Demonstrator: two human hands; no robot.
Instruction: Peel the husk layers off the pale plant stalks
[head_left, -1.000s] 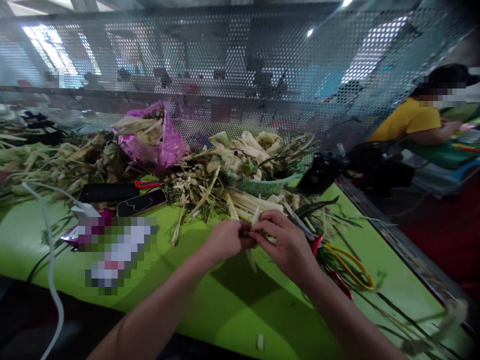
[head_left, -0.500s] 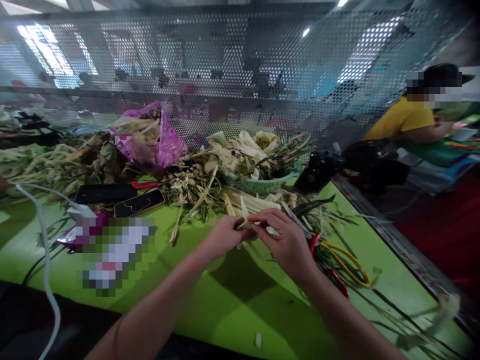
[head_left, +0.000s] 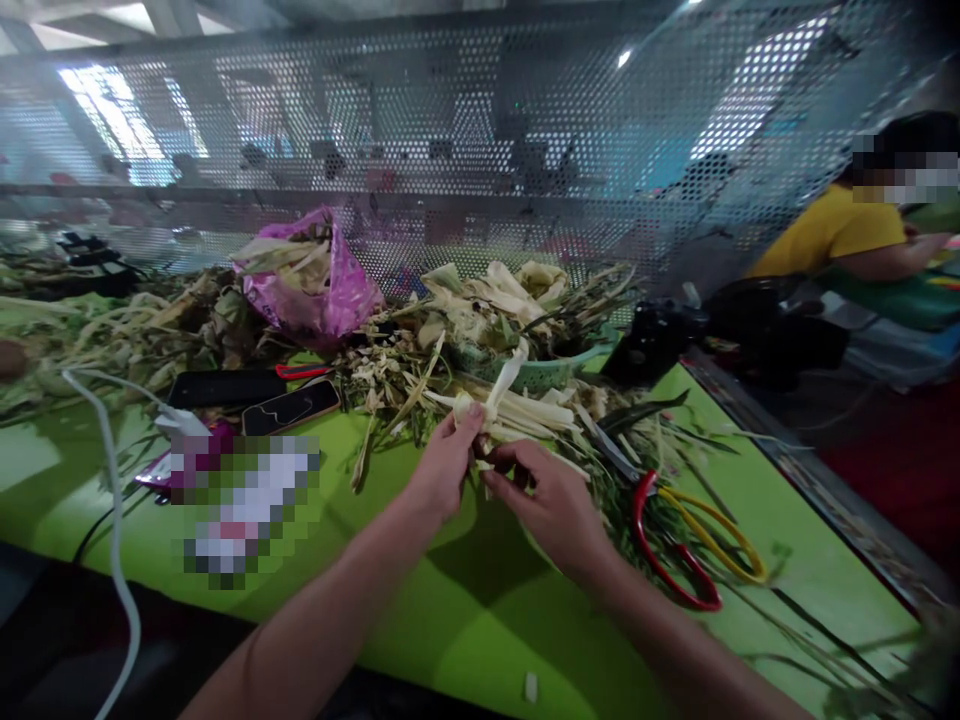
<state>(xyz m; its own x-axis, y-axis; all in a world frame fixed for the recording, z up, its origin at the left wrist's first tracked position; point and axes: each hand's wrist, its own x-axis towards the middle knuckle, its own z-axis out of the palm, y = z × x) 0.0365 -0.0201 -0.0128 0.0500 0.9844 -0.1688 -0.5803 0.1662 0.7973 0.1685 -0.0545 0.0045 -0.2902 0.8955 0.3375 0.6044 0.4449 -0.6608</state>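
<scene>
Pale corn husk strips (head_left: 504,383) are folded together over the table, one end pointing up and away. My left hand (head_left: 447,458) is closed on them, its thumb pressed on the fold. Just to the right, my right hand (head_left: 553,500) has thumb and forefinger pinched together at the underside of the same piece; its fingertips partly hide the lower end. Behind both hands lie more flat, pale husks (head_left: 536,408) on the heap. To the right of my right hand rest red-handled scissors (head_left: 639,530) and a yellow-handled pair (head_left: 750,562).
A green basket (head_left: 551,376) full of dry husks stands behind, with a pink plastic bag (head_left: 352,290) of husks left of it. A phone (head_left: 291,407), a white cable (head_left: 112,520) and a purple packet (head_left: 214,447) lie left. A person in yellow (head_left: 825,235) sits at right.
The folded husk now stands up more visibly between my hands. My left hand has turned thumb-up, and my right hand has shifted slightly down. The whole view has swung a little left.
</scene>
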